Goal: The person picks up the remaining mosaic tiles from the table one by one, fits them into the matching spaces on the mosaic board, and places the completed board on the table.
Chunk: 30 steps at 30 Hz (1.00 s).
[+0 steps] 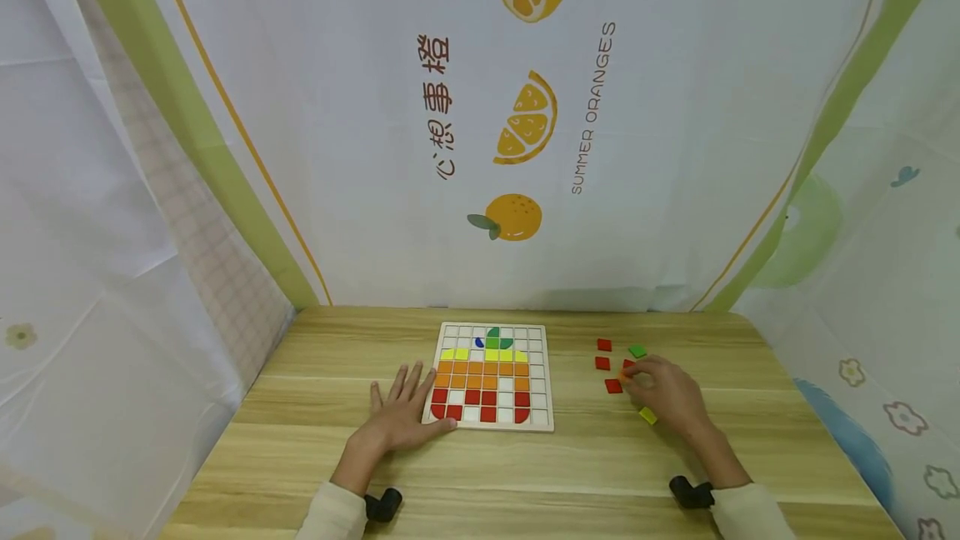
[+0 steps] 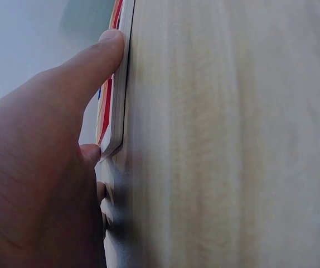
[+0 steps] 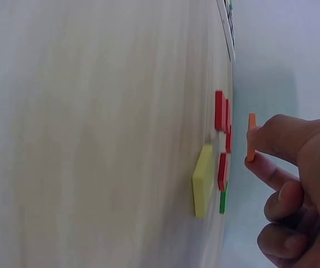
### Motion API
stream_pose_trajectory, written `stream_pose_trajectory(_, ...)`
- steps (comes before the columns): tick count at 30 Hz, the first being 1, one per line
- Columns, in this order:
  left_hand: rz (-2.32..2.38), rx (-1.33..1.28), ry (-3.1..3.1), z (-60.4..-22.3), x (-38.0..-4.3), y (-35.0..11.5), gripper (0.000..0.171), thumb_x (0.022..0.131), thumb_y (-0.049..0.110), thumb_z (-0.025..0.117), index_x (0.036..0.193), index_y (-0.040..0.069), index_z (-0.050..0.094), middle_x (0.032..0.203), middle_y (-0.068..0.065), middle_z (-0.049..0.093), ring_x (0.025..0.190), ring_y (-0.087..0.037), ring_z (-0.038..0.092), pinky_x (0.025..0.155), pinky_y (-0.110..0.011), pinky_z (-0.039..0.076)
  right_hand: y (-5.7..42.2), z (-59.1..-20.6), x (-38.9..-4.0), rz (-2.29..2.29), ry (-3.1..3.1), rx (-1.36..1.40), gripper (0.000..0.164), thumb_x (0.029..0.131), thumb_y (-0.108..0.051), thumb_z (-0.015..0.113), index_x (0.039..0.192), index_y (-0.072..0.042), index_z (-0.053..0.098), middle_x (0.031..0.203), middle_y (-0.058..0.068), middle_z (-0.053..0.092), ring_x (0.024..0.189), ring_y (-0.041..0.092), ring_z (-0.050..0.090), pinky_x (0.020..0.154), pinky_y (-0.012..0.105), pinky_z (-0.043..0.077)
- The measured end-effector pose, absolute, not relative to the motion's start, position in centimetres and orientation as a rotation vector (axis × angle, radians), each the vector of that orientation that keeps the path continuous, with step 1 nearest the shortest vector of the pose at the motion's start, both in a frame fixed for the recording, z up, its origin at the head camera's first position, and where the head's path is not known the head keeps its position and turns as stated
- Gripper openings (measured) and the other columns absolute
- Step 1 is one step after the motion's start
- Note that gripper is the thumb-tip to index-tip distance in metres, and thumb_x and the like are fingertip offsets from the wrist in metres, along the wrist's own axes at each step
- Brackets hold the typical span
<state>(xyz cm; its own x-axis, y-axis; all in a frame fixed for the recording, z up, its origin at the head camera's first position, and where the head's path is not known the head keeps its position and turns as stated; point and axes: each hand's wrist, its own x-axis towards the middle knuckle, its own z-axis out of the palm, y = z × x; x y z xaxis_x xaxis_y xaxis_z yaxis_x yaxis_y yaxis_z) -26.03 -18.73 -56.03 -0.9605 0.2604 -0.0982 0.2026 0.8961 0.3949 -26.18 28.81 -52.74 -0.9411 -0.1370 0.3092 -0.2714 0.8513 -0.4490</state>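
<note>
My right hand [image 1: 671,397] pinches an orange square tile [image 3: 252,119] between thumb and fingertip. In the right wrist view the tile is held up on edge, apart from the tiles on the table. Below and around that hand lie several red tiles [image 1: 602,363], a green tile [image 1: 637,351] and a yellow tile [image 3: 203,184]. My left hand [image 1: 397,422] rests with fingers spread at the left side of a white grid board [image 1: 550,390], its thumb on the near edge. Coloured pieces on the board form red, orange and yellow rows with green pieces [image 1: 492,338] on top; some cells between them show white.
The wooden table [image 1: 570,482] runs back to a white curtain [image 1: 360,190] printed with oranges. More patterned cloth [image 1: 915,290] hangs at both sides. A black wrist mount [image 1: 384,505] is on each forearm, close over the table.
</note>
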Motion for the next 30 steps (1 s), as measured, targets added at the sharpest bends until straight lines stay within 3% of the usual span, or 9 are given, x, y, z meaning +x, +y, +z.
stream_pose_trajectory(4,0.582,0.359,2.91,-55.6,-25.9,-18.7,0.108,0.091,0.079,0.061,0.172,0.02,0.021,0.181,-0.011,0.007,0.168,-0.04,0.0,0.122,-0.08,-0.011,28.0,-52.7,-26.3,0.721,-2.761,0.321,0.012,0.092,-0.018,0.084,0.104,-0.014,0.085,0.115,0.011,0.078,0.094,0.032,0.075,0.063,0.035,0.057)
stream_pose_trajectory(7,0.611,0.375,2.901,-55.1,-25.5,-18.6,0.11,0.09,0.082,0.059,0.172,0.019,0.022,0.181,-0.014,0.008,0.167,-0.042,0.001,0.121,-0.082,-0.011,27.4,-52.7,-26.3,0.707,-2.745,0.346,0.012,0.091,-0.014,0.084,0.102,-0.013,0.085,0.116,0.013,0.079,0.11,0.041,0.074,0.069,0.044,0.061)
stream_pose_trajectory(10,0.64,0.392,2.89,-54.6,-25.2,-18.5,0.111,0.09,0.084,0.057,0.172,0.018,0.022,0.18,-0.016,0.009,0.167,-0.044,0.001,0.119,-0.083,-0.012,26.8,-52.8,-26.4,0.703,-2.72,0.384,0.011,0.089,-0.012,0.085,0.101,-0.013,0.084,0.114,0.012,0.08,0.114,0.044,0.073,0.073,0.05,0.063)
stream_pose_trajectory(12,0.647,0.402,2.888,-54.4,-25.1,-18.5,0.111,0.09,0.084,0.057,0.172,0.018,0.022,0.18,-0.017,0.009,0.166,-0.046,0.001,0.117,-0.085,-0.013,26.5,-52.9,-26.5,0.687,-2.701,0.404,0.012,0.088,-0.012,0.086,0.1,-0.014,0.084,0.111,0.009,0.08,0.11,0.041,0.074,0.072,0.048,0.063)
stream_pose_trajectory(18,0.575,0.358,2.871,-53.3,-24.8,-18.3,0.106,0.093,0.076,0.062,0.172,0.016,0.023,0.18,-0.017,0.01,0.167,-0.045,0.004,0.12,-0.084,-0.008,25.3,-52.9,-26.7,0.695,-2.689,0.42,0.016,0.085,-0.016,0.09,0.1,-0.013,0.085,0.104,0.003,0.077,0.087,0.027,0.074,0.059,0.029,0.053)
stream_pose_trajectory(20,0.552,0.34,2.865,-53.0,-24.8,-18.2,0.105,0.093,0.074,0.064,0.172,0.016,0.023,0.18,-0.016,0.01,0.167,-0.044,0.005,0.121,-0.084,-0.006,24.9,-52.8,-26.7,0.716,-2.696,0.422,0.016,0.086,-0.015,0.09,0.1,-0.013,0.085,0.106,0.005,0.077,0.087,0.027,0.073,0.06,0.03,0.053)
stream_pose_trajectory(25,0.532,0.332,2.867,-53.0,-24.7,-18.2,0.106,0.094,0.073,0.064,0.172,0.017,0.022,0.18,-0.016,0.01,0.167,-0.044,0.005,0.12,-0.084,-0.005,23.8,-52.8,-26.7,0.692,-2.67,0.465,0.013,0.086,-0.012,0.089,0.098,-0.014,0.084,0.118,0.013,0.078,0.102,0.034,0.075,0.073,0.046,0.063)
stream_pose_trajectory(30,0.525,0.339,2.862,-53.0,-24.9,-18.2,0.106,0.094,0.075,0.063,0.172,0.017,0.022,0.181,-0.015,0.01,0.167,-0.043,0.004,0.121,-0.084,-0.005,22.6,-53.0,-26.9,0.654,-2.631,0.52,0.013,0.083,-0.012,0.091,0.095,-0.016,0.085,0.109,0.006,0.079,0.082,0.021,0.07,0.06,0.029,0.053)
